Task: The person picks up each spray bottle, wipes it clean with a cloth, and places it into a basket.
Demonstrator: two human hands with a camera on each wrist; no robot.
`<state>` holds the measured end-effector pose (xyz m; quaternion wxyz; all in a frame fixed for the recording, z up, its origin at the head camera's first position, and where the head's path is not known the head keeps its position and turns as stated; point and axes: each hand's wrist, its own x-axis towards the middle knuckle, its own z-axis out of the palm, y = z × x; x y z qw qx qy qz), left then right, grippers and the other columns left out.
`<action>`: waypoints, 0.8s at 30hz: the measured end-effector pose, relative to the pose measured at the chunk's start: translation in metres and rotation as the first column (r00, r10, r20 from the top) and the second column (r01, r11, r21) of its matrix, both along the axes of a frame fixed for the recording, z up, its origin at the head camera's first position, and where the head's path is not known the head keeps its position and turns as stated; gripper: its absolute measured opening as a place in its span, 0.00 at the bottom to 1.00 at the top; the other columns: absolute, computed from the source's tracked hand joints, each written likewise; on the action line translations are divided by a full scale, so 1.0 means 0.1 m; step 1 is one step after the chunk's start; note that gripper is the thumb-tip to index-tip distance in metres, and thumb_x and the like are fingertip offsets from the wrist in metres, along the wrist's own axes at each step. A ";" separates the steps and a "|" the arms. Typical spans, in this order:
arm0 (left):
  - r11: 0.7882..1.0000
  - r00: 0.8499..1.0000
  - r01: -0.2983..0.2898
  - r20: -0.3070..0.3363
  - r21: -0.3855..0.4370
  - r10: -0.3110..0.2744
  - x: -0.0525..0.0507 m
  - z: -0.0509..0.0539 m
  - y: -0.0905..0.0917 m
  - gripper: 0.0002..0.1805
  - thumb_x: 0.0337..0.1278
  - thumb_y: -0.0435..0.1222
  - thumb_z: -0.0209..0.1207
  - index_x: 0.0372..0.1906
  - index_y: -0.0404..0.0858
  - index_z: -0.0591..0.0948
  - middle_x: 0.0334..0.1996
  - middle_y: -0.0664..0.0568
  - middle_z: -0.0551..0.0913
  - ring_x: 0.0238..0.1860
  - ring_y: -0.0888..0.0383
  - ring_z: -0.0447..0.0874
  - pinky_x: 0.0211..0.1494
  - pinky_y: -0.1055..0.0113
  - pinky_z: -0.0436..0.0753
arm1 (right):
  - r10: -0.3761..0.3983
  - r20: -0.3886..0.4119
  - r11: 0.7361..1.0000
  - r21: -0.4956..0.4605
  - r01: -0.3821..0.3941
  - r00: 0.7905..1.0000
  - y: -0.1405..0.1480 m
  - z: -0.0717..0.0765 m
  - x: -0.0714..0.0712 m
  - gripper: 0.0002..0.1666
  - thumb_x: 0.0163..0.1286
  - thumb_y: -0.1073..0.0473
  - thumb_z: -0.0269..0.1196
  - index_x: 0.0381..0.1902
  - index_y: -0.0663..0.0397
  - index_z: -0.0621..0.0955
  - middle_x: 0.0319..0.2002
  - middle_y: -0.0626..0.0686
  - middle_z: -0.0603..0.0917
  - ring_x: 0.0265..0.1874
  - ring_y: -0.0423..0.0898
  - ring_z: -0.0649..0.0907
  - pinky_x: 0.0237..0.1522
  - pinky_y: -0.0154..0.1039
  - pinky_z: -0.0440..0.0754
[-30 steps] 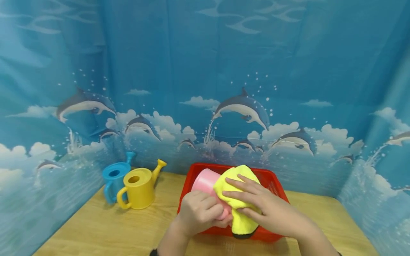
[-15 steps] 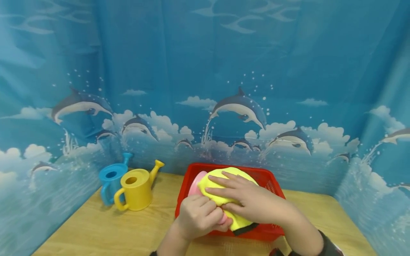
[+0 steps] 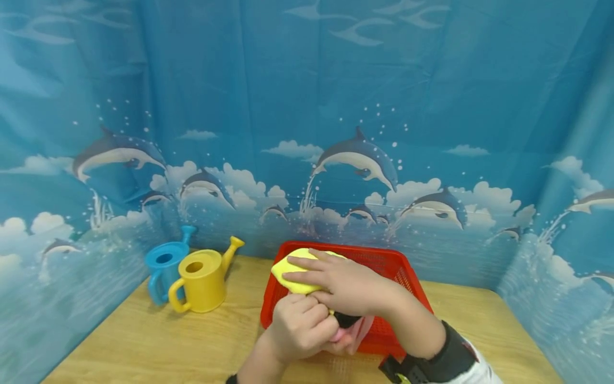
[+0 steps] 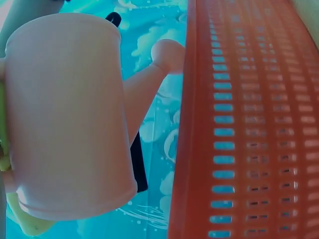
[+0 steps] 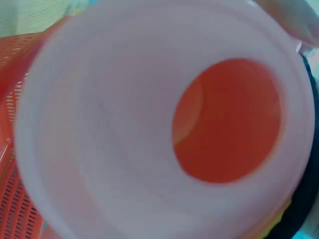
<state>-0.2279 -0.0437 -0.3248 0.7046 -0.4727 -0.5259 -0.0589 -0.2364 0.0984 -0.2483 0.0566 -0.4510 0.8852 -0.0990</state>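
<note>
A pink watering can (image 4: 70,114) with a spout is held over the red basket (image 3: 403,266); its round top with a hole (image 5: 124,124) fills the right wrist view. My left hand (image 3: 302,326) has its fingers curled round the can's handle, which it mostly hides. With fingers spread nearly straight, my right hand (image 3: 347,282) presses a yellow cloth (image 3: 292,272) with a dark edge against the can. In the head view the cloth and hands cover most of the can.
On the wooden table (image 3: 216,341), a yellow watering can (image 3: 203,285) and a blue watering can (image 3: 165,266) stand at the left. A blue curtain (image 3: 288,80) with dolphins hangs behind. The basket's slotted wall (image 4: 254,129) is close beside the pink can in the left wrist view.
My right hand and the cloth have moved left across the pink can. The can has turned, its pink end now showing below and right of the hands. My left hand keeps its hold.
</note>
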 end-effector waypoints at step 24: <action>0.998 0.999 0.013 -0.042 0.057 -0.010 -0.05 0.10 -0.16 0.26 0.66 0.47 0.53 0.11 0.49 0.64 0.09 0.64 0.66 0.10 0.70 0.60 0.17 0.83 0.55 | 0.050 -0.084 0.978 -0.200 -0.066 0.995 0.56 -0.07 0.19 0.22 0.74 0.50 0.54 0.65 0.31 0.72 0.68 0.42 0.69 0.68 0.49 0.68 0.60 0.49 0.75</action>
